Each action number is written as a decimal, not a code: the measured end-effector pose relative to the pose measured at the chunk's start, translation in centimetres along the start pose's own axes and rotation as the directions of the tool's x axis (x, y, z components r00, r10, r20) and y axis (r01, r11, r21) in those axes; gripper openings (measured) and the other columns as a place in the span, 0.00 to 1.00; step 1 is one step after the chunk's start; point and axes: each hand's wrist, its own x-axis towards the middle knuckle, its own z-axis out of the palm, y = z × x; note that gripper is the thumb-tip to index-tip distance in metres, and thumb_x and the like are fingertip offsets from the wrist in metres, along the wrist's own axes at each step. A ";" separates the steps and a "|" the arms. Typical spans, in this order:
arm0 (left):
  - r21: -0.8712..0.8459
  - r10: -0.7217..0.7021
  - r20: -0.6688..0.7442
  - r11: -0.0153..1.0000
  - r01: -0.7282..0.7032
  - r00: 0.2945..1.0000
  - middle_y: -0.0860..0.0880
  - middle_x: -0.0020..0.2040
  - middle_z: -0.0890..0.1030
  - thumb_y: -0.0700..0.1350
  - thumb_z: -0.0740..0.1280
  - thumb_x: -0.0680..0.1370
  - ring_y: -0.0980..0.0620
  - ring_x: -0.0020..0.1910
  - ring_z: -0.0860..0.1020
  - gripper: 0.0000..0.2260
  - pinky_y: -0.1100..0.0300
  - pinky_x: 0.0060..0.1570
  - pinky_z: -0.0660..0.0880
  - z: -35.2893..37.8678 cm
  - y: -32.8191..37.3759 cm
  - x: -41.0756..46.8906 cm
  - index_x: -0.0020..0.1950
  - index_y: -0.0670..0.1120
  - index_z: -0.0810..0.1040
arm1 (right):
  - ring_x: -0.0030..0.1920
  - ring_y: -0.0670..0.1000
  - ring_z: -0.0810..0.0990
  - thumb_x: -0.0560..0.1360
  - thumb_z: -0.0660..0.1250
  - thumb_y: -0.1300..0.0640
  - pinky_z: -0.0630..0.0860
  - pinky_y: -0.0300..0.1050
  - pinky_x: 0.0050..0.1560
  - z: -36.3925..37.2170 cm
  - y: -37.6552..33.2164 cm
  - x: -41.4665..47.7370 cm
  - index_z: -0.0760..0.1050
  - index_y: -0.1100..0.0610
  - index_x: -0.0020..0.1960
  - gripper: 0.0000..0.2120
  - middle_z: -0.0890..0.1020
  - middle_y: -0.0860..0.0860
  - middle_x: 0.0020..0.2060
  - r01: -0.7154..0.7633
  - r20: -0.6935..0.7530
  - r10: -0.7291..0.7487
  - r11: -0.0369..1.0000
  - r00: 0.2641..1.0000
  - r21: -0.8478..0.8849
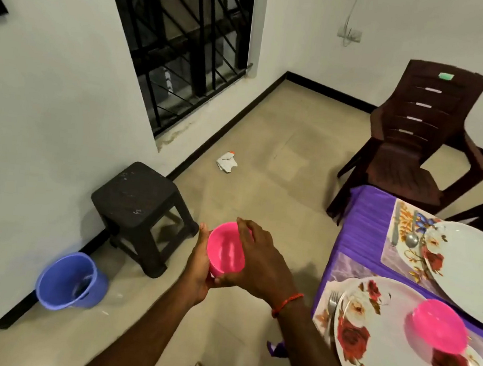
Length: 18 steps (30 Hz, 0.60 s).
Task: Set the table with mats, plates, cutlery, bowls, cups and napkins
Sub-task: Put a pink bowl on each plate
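Observation:
Both my hands hold a pink bowl [225,250] over the floor, left of the table. My left hand [200,268] grips its left side and bottom, and my right hand [258,260] covers its right rim. A second pink bowl [437,325] sits on the near flowered plate [372,342]. A fork [332,307] lies left of that plate. The far flowered plate [471,269] rests on a floral mat [400,261], with a knife [396,227] and a spoon [412,235] to its left.
A purple cloth [363,214] covers the table at the right. Brown plastic chair [416,142] stands behind it. A black stool [139,201] and a blue bucket [69,280] sit by the left wall. Crumpled paper [226,162] lies on the floor.

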 end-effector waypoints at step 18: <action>-0.018 0.069 0.058 0.998 -0.068 0.996 0.40 0.64 0.78 0.71 0.58 0.68 0.39 0.63 0.78 0.35 0.38 0.65 0.77 -2.9 6.7 4.9 0.69 0.52 0.73 | 0.68 0.51 0.65 0.61 0.77 0.31 0.76 0.45 0.59 0.5 -2.6 9.2 0.51 0.46 0.81 0.58 0.66 0.48 0.73 0.055 -0.083 -0.049 0.996 0.995 0.070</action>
